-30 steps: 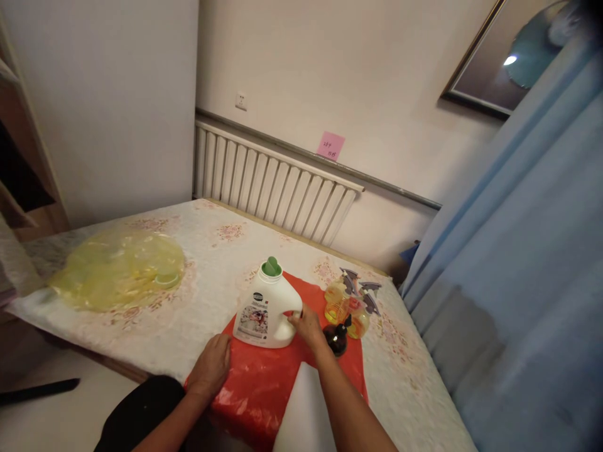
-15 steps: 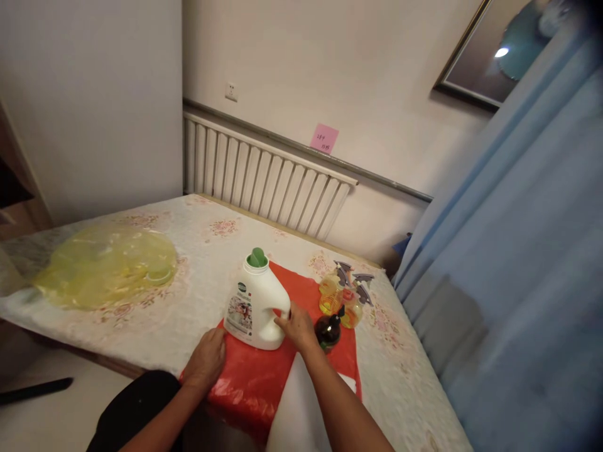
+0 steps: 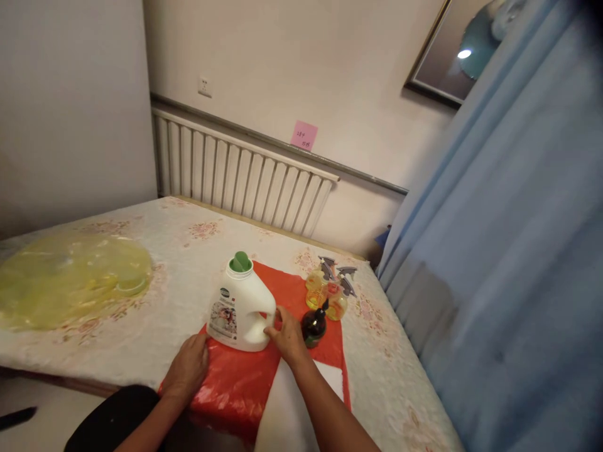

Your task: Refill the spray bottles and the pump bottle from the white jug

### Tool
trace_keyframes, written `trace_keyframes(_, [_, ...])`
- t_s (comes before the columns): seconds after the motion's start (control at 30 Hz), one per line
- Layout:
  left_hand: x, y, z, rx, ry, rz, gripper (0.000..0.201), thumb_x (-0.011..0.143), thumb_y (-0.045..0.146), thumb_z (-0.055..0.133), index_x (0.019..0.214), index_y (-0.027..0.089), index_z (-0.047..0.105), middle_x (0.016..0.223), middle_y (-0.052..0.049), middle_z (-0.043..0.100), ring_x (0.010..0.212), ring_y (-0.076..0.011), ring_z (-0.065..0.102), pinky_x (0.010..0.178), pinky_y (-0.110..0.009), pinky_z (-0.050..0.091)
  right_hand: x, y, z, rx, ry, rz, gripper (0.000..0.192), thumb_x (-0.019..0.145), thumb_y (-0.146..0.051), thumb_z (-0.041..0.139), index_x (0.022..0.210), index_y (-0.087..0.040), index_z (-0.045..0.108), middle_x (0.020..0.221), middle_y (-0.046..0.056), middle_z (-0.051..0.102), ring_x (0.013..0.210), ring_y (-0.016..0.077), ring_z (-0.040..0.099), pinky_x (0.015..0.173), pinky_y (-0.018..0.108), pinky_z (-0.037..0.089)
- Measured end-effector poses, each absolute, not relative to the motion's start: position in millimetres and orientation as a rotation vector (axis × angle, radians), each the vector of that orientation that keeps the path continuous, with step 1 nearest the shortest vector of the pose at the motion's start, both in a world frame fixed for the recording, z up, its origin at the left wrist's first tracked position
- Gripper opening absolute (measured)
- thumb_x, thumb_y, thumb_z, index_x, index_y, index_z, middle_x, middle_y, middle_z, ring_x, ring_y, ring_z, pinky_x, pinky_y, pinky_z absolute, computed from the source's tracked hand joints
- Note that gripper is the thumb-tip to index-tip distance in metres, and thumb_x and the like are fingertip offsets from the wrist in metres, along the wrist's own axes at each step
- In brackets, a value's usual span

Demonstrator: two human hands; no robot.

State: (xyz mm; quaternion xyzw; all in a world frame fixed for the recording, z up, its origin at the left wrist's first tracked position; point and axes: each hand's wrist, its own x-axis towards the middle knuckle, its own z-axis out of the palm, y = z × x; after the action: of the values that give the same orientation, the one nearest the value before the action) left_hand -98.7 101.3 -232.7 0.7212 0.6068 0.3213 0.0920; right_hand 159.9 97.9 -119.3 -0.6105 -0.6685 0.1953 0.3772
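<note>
Fingers point(image 3: 272, 329) of your right hand point(image 3: 286, 336) hook the white jug point(image 3: 240, 311) handle at lower centre, left hand point(image 3: 187, 369) flat on the red bag point(image 3: 245, 383), jug upright and capped.

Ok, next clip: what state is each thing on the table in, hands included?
Detergent jug: upright, green cap on.
Red plastic bag: flat under the jug.
Left hand: resting on the bag by the jug's base.
Right hand: touching the jug's handle side.
Dark pump bottle: upright.
Two yellow spray bottles: upright.
Yellow plastic bag: lying crumpled.
</note>
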Motion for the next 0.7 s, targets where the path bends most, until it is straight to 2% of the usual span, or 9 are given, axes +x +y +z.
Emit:
trace_keyframes(0.1, [-99,103,-235,2.152,1.802,0.952,0.022,0.090,0.021,0.033,0.098,0.020,0.054,0.094,-0.010,0.062,0.095,-0.0260,0.059,0.093,-0.041,0.047,176,84,-132,-1.570,-1.586,0.506,0.051,0.070,-0.018,0.071,0.120,-0.018,0.062,0.107,0.009,0.071,0.098,0.0240,0.068,0.086,0.034,0.052])
trace_keyframes(0.27, [-100,104,-235,2.160,1.798,0.947,0.023,0.092,0.023,0.033,0.102,0.020,0.053,0.096,-0.009,0.062,0.096,-0.0255,0.059,0.094,-0.040,0.047,216,56,-156,-1.591,-1.431,0.536,0.032,0.069,-0.018,0.067,0.101,-0.017,0.067,0.082,0.005,0.073,0.075,0.0222,0.070,0.074,0.033,0.056])
trace_keyframes(0.47, [-101,105,-235,2.165,1.790,0.940,0.022,0.094,0.027,0.034,0.101,0.020,0.053,0.095,-0.010,0.061,0.095,-0.0260,0.059,0.092,-0.043,0.047,248,27,-182,-1.619,-1.307,0.580,0.017,0.075,-0.022,0.056,0.089,-0.018,0.065,0.068,0.001,0.066,0.061,0.0183,0.065,0.059,0.026,0.052])
trace_keyframes(0.6, [-102,106,-236,2.173,1.792,0.947,0.021,0.093,0.030,0.036,0.099,0.021,0.054,0.095,-0.009,0.063,0.094,-0.0252,0.060,0.093,-0.041,0.047,251,13,-197,-1.620,-1.304,0.638,0.018,0.077,-0.021,0.051,0.088,-0.018,0.065,0.064,-0.001,0.063,0.054,0.0173,0.062,0.051,0.025,0.049])
trace_keyframes(0.7, [-102,106,-236,2.170,1.808,0.957,0.022,0.092,0.031,0.038,0.102,0.022,0.055,0.096,-0.008,0.064,0.094,-0.0253,0.061,0.092,-0.040,0.048,251,5,-202,-1.610,-1.354,0.645,0.019,0.075,-0.020,0.051,0.087,-0.020,0.066,0.063,-0.001,0.063,0.056,0.0187,0.063,0.054,0.026,0.049])
